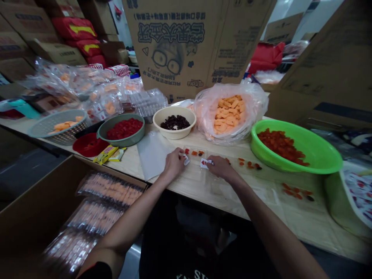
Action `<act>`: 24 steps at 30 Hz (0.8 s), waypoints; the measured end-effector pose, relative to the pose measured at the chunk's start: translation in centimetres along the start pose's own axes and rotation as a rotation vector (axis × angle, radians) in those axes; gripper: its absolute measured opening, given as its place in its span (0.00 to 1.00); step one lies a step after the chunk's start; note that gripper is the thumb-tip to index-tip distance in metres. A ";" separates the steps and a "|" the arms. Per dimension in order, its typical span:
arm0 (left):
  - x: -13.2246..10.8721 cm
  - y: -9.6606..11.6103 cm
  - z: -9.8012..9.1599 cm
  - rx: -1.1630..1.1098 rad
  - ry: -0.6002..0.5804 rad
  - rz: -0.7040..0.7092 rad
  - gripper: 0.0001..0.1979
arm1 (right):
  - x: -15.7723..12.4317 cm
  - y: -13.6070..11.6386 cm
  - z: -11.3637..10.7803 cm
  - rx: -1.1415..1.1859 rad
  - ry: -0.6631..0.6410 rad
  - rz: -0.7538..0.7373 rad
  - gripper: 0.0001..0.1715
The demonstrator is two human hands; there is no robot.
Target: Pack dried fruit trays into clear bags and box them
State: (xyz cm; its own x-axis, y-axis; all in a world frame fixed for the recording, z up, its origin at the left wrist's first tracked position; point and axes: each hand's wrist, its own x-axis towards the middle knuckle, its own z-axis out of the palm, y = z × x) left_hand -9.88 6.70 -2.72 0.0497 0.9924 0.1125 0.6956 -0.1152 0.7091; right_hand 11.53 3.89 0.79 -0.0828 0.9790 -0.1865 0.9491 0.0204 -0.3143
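Note:
My left hand (173, 162) rests on the wooden table (203, 190), fingers pinched on a small white packet (186, 159). My right hand (221, 167) lies beside it, pinching another small white packet with red print (205, 163). Between and behind them lies a clear plastic tray (195, 153) holding a few red, orange and dark fruit pieces. Just beyond stand a cream bowl of dark dried fruit (174, 122), a clear bag of orange slices (229, 113) and a green basin of red-orange fruit (293, 149).
A grey-green bowl of red pieces (122, 130), a mesh basket (59, 126), a red lid (88, 144) and yellow sachets (106, 154) sit left. Filled clear packs lie in a cardboard box (95, 211) below. Loose fruit pieces (296, 192) dot the table right. Big cartons (188, 42) stand behind.

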 end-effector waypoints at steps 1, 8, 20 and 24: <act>-0.4 0.3 0.1 0.076 0.001 0.031 0.10 | 0.2 -0.5 0.4 -0.005 0.002 0.001 0.12; -3.6 0.6 -0.4 0.495 -0.144 0.446 0.14 | -0.3 2.6 -1.4 0.264 0.124 0.079 0.13; 4.1 3.2 0.7 0.519 -0.344 0.447 0.16 | -5.9 11.1 -3.0 1.359 0.222 0.284 0.30; 7.4 3.7 2.0 0.573 -0.452 0.496 0.12 | -7.0 11.0 -1.2 1.311 0.155 0.276 0.27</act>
State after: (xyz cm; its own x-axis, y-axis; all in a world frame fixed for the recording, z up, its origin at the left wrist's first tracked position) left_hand -5.53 13.66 -0.68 0.6355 0.7699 -0.0576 0.7652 -0.6181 0.1800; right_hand 22.93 -2.52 -0.24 0.1804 0.9339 -0.3086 -0.0653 -0.3017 -0.9512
